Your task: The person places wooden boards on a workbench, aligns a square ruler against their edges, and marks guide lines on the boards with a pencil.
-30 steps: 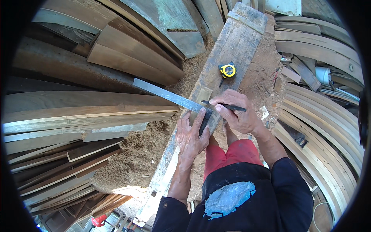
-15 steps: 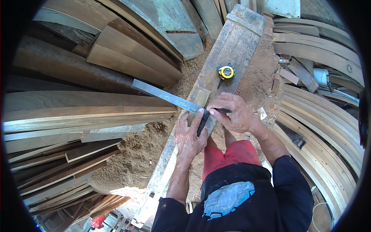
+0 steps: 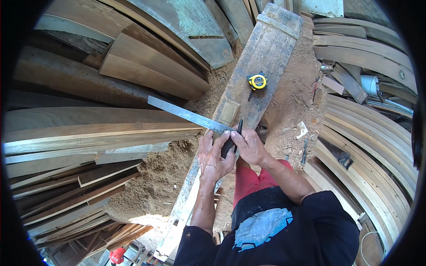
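Observation:
A try square (image 3: 185,115) with a long metal blade and a black stock lies across a pale wood strip (image 3: 229,112) on the narrow plank bench (image 3: 274,49). My left hand (image 3: 210,156) is closed around the strip and the square's stock, its thumb beside the blade. Close against it, my right hand (image 3: 252,147) grips a slim black pen-like marking tool (image 3: 240,126), which stands with one end pointing away from me. The right fingertips meet the square near its corner. Which end marks I cannot make out.
Farther up the bench lies a yellow and black tape measure (image 3: 257,81). Stacked boards (image 3: 102,116) crowd the left side, and curved-looking planks (image 3: 368,146) line the right. Sawdust (image 3: 155,177) covers the floor. A chisel-like tool (image 3: 305,151) lies at right.
The right hand has moved left and nearer to me, and the marking tool has swung from sideways to upright. The square has slid toward me along the strip, baring more wood beyond its blade.

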